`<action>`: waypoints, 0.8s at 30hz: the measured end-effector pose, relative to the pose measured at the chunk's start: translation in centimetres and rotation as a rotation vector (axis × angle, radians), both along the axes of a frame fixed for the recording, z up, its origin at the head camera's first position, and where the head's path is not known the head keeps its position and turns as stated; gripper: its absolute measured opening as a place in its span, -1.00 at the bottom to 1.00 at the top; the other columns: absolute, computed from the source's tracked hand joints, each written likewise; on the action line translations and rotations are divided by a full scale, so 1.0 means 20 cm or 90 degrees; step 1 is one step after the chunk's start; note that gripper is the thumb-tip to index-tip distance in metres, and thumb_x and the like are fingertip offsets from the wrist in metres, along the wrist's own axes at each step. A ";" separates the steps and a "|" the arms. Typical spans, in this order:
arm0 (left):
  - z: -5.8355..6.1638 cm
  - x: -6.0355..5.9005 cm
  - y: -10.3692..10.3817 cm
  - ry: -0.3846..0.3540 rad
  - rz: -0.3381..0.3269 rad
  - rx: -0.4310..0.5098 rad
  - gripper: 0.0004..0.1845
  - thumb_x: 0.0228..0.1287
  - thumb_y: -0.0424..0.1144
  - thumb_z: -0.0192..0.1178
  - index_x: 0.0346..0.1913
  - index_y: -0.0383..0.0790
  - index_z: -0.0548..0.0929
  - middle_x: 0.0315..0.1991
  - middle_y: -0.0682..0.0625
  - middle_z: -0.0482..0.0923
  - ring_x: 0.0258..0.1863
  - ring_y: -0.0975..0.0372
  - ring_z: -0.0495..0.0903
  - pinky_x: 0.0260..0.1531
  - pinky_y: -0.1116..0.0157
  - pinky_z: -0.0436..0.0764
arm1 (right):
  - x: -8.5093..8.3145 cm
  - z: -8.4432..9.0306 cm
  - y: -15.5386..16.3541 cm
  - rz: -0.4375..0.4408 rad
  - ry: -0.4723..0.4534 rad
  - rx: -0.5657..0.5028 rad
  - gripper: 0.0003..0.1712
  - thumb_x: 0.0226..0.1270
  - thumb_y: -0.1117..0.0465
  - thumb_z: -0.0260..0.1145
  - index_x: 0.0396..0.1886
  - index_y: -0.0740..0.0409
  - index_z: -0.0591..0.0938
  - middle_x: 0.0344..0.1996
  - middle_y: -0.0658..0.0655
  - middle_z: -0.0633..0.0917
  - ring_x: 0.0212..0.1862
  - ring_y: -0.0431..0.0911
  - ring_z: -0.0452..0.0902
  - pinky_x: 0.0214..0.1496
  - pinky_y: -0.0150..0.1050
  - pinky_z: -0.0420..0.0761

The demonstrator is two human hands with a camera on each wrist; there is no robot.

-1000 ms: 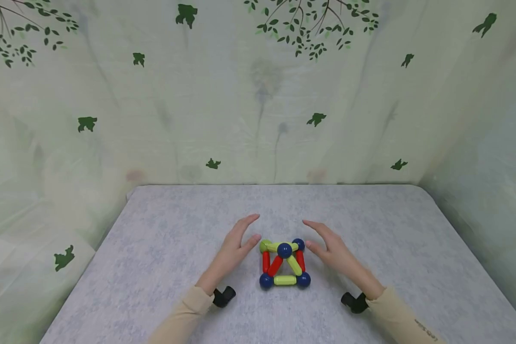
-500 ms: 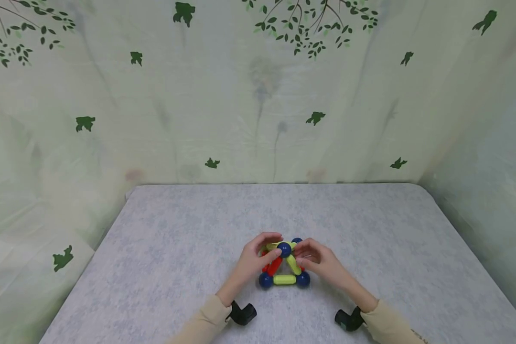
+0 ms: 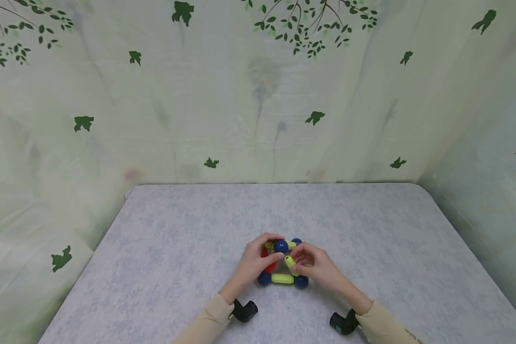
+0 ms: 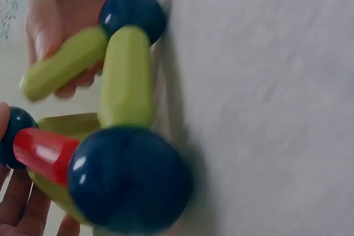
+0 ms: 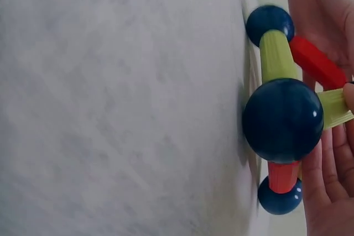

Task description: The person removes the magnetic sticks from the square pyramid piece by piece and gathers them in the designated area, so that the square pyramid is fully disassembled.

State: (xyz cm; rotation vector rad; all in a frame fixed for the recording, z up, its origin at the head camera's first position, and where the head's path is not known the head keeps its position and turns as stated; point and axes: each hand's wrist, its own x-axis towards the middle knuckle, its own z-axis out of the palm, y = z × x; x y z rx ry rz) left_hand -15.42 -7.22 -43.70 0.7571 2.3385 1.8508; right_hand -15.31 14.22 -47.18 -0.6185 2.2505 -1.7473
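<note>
Nearest, a black device (image 3: 246,311) sits at each sleeve cuff (image 3: 219,308). Beyond, a lime bar (image 3: 282,278) joins a right ball (image 3: 301,281) and a left ball (image 3: 264,278), both blue, along the near side of a ball-and-rod frame (image 3: 270,268) on the grey table (image 3: 176,239). The right hand (image 3: 317,263) pinches a slanting lime rod (image 3: 290,264), lower end on the right ball, upper end free. The left hand (image 3: 257,258) grips the blue top ball (image 3: 281,246), linked by a red rod (image 4: 44,152) to the left ball. Behind: a leaf-patterned backdrop (image 3: 223,95).
</note>
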 end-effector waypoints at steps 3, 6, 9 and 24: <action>0.00 -0.02 -0.02 0.010 -0.003 0.004 -0.63 0.23 -0.44 0.25 0.11 -0.41 0.53 0.03 -0.21 0.55 -0.01 -0.05 0.50 0.00 -0.12 0.45 | 0.01 0.00 0.00 0.001 -0.011 -0.001 -0.72 0.28 0.27 0.34 -0.09 0.29 0.53 -0.16 0.18 0.60 -0.13 -0.02 0.56 -0.07 -0.25 0.58; 0.00 -0.04 -0.03 0.007 -0.027 0.000 -0.63 0.24 -0.44 0.25 0.11 -0.40 0.53 0.03 -0.20 0.56 0.01 -0.04 0.51 0.02 -0.11 0.44 | 0.00 -0.01 0.01 -0.020 -0.013 -0.012 -0.74 0.30 0.26 0.32 -0.09 0.30 0.53 -0.15 0.19 0.61 -0.12 -0.04 0.57 -0.08 -0.27 0.58; 0.00 -0.05 -0.04 0.010 -0.056 -0.003 -0.63 0.25 -0.44 0.23 0.12 -0.41 0.53 0.03 -0.21 0.56 0.02 -0.05 0.50 0.04 -0.14 0.40 | -0.02 -0.01 0.02 -0.065 0.026 -0.018 -0.78 0.30 0.28 0.31 -0.11 0.28 0.55 -0.17 0.18 0.63 -0.13 -0.04 0.58 -0.06 -0.24 0.58; -0.14 -0.13 -0.04 0.034 -0.089 -0.038 -0.61 0.31 -0.40 0.20 0.19 -0.33 0.52 0.13 -0.14 0.52 0.18 0.01 0.43 0.24 -0.10 0.23 | -0.10 -0.02 0.01 -0.087 0.089 0.097 -0.82 0.26 0.26 0.36 -0.15 0.11 0.60 -0.20 -0.01 0.65 -0.04 0.00 0.55 0.11 0.07 0.46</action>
